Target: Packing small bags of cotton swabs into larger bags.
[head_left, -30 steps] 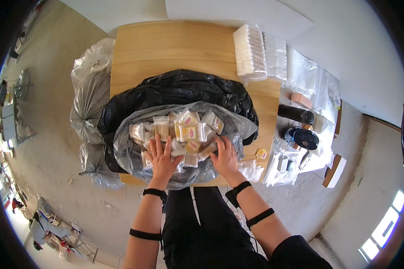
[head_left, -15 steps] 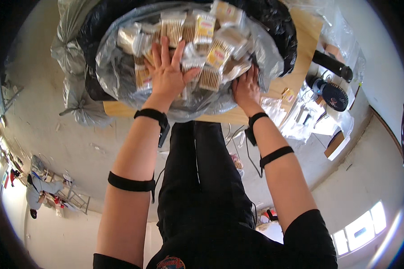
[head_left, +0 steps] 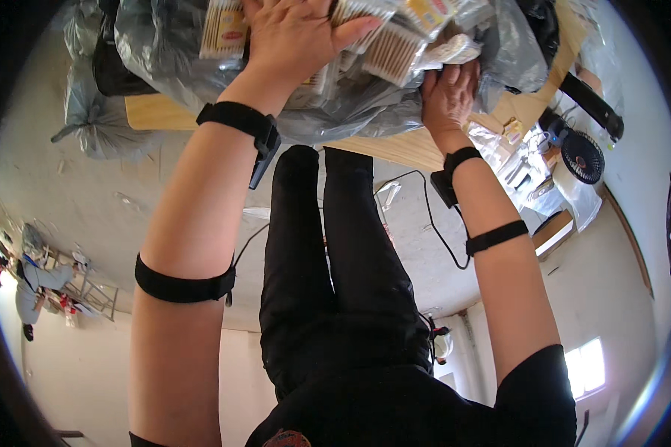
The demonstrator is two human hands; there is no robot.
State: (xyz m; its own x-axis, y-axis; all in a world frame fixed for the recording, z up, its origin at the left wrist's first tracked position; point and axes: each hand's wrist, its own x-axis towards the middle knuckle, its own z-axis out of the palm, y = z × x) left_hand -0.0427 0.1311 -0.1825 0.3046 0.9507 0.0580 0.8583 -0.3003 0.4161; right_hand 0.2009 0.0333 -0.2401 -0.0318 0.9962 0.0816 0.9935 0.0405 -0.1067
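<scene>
Left hand now spread flat on packets, top of frame | right hand cupping clear bag edge | view has tipped down, pile nearer

— Floor condition?
— Grey concrete floor, scuffed, with a black cable trailing across it.
— Furniture and light?
— Light wooden table; a small black fan at its end. Daylight enters through a window.

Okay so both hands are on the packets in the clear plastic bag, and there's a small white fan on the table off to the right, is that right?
Not quite: the fan is black, not white, as the head view shows. Both the left hand and right hand do rest on the packets in the clear plastic bag.
</scene>
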